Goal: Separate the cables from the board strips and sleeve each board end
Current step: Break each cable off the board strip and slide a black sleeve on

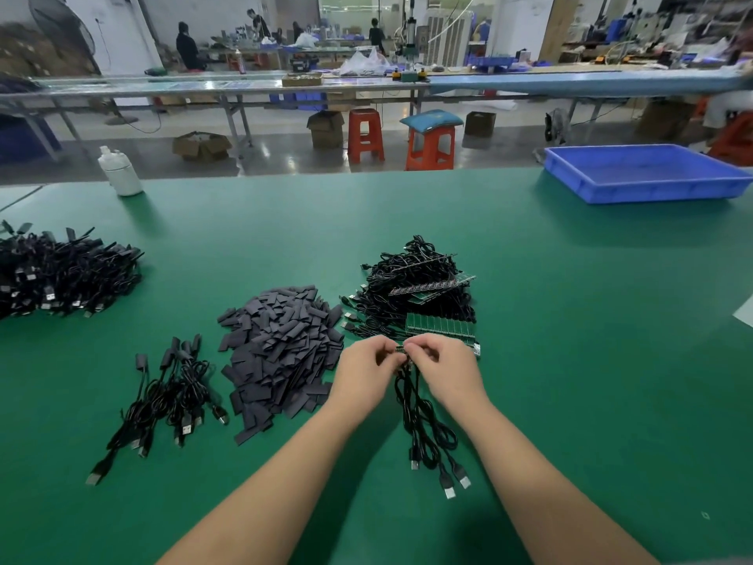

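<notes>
My left hand (368, 371) and my right hand (444, 367) meet at the table's centre and pinch a small green board strip (402, 348) between their fingertips. Black USB cables (423, 422) hang from that strip toward me, their plugs lying on the mat. Just behind my hands lies a pile of green board strips with tangled cables (419, 297). To its left is a heap of flat dark sleeves (281, 348). Further left lie several sleeved cables (167, 397).
A large heap of black cables (61, 275) fills the far left of the green table (570, 360). A white bottle (120, 171) stands at the back left and a blue tray (648, 173) at the back right. Benches, stools and people are beyond.
</notes>
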Demonstrator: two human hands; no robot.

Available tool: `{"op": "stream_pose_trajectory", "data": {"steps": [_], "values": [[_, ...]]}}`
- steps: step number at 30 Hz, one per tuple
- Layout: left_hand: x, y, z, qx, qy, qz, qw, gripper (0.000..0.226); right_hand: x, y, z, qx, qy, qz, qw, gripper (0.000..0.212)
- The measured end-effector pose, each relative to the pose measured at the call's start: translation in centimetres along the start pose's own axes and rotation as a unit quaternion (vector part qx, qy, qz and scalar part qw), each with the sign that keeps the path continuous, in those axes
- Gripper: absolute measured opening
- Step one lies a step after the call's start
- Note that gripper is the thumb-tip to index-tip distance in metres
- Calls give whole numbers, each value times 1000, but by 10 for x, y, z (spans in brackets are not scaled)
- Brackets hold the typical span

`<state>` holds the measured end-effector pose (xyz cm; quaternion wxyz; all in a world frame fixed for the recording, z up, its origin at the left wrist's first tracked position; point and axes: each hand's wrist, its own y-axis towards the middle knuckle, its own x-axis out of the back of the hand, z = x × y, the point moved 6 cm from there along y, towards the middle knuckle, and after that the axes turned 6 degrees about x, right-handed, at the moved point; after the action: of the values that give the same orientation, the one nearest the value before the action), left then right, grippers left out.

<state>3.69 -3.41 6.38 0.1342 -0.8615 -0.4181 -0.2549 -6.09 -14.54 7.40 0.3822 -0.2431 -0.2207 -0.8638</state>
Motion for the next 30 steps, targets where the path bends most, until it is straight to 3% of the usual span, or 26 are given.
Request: {"op": "stream_pose_trajectory", "data": {"steps": [8,16,30], "values": [[18,1,-17,-13,4,-85,996,5,10,12,25,45,-24,-20,998,12],[28,-1,-29,-25,24,-123,992,5,15,10,42,89,-127,-61,986,15],[26,-5,-40,-59,36,-156,985,7,16,2,47,85,-103,-122,984,19]]}}
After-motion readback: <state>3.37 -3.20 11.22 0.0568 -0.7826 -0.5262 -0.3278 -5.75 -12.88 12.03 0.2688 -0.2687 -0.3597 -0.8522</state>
